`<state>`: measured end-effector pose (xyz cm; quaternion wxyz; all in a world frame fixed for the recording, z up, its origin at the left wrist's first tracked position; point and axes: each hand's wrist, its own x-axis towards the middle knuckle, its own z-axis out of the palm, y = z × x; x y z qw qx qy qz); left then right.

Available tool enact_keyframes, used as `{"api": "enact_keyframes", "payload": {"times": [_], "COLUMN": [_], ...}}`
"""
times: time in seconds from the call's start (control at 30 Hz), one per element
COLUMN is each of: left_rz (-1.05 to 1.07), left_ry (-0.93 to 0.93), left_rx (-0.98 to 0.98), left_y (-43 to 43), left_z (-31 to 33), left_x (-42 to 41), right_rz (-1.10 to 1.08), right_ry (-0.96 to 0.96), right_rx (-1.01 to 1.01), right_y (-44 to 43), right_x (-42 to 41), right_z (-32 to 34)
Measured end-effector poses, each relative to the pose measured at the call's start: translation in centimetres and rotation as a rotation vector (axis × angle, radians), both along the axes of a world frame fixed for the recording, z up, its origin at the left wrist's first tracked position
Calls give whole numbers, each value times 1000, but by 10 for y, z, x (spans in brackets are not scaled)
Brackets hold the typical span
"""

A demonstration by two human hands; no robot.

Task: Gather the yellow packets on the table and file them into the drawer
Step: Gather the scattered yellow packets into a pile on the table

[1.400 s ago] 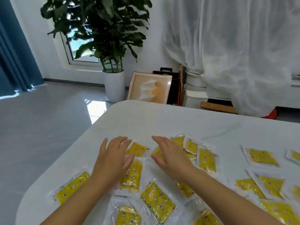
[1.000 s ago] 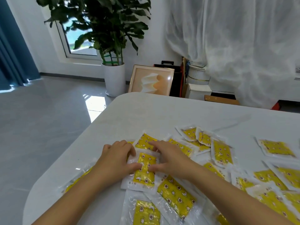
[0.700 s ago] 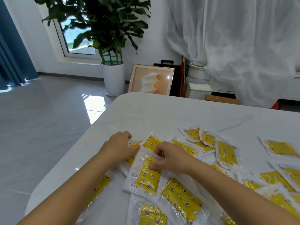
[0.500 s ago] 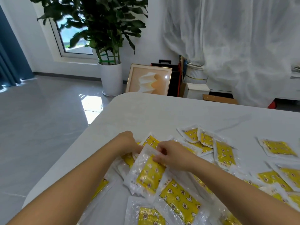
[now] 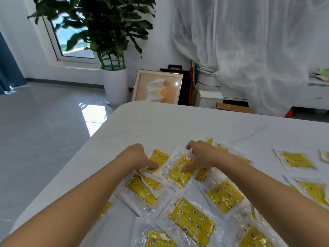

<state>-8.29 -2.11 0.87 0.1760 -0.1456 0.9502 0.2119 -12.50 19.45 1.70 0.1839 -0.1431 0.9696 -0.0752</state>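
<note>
Several yellow packets in clear wrap lie scattered over the near half of the white table [image 5: 160,122]. My left hand [image 5: 138,155] grips the far end of one yellow packet [image 5: 159,157], thumb pressed on its near edge, above an overlapping packet pile [image 5: 140,191]. My right hand [image 5: 202,155] pinches the packet beside it [image 5: 176,172], thumb on its face and fingertips on its far corner. More packets lie nearer me [image 5: 192,220], under my right forearm [image 5: 224,195] and apart at the right [image 5: 295,160]. No drawer is in view.
The table's rounded left corner and edge drop to a grey floor. Beyond the far edge stand a potted plant [image 5: 115,84], a framed picture [image 5: 157,88], boxes and a white cabinet [image 5: 315,95] under a sheer curtain.
Both hands have pulled packets together from flat, spread positions. The right hand has shifted right and laid its packet down beside the left hand's one.
</note>
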Motion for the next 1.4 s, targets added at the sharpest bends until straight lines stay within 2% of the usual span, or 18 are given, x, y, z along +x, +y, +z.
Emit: {"api": "enact_keyframes", "payload": {"times": [0.23, 0.4, 0.47, 0.63, 0.7, 0.8, 0.87, 1.07, 1.23, 1.4], "left_rz": [32, 52, 108, 263, 287, 332, 375, 483, 588, 469], "left_ry": [-77, -86, -81, 40, 53, 13, -2, 142, 305, 390], "left_rx": [150, 288, 383, 846, 892, 894, 920, 942, 876, 851], "left_y": [3, -11, -17, -32, -34, -29, -21, 14, 32, 57], "left_z": [4, -1, -2, 6, 7, 7, 9, 9, -7, -13], "left_x": [-4, -12, -13, -18, -25, -37, -51, -122, -169, -180], "right_rz": [-68, -131, -203, -402, -470, -613, -731, -1023, -1091, -1162], "right_ry": [-94, -125, -195, -533, -614, -684, -659, -445, -254, -130], "right_rx": [-30, -160, -329, -1044, -1167, -1187, -1183, -1288, -1346, -1451], "right_y": [0, 3, 9, 21, 22, 23, 24, 18, 3, -4], "right_x": [2, -1, -4, -14, -18, -28, -43, -90, -118, -136], "right_z": [2, 4, 5, 15, 13, 6, 6, 15, 7, -2]}}
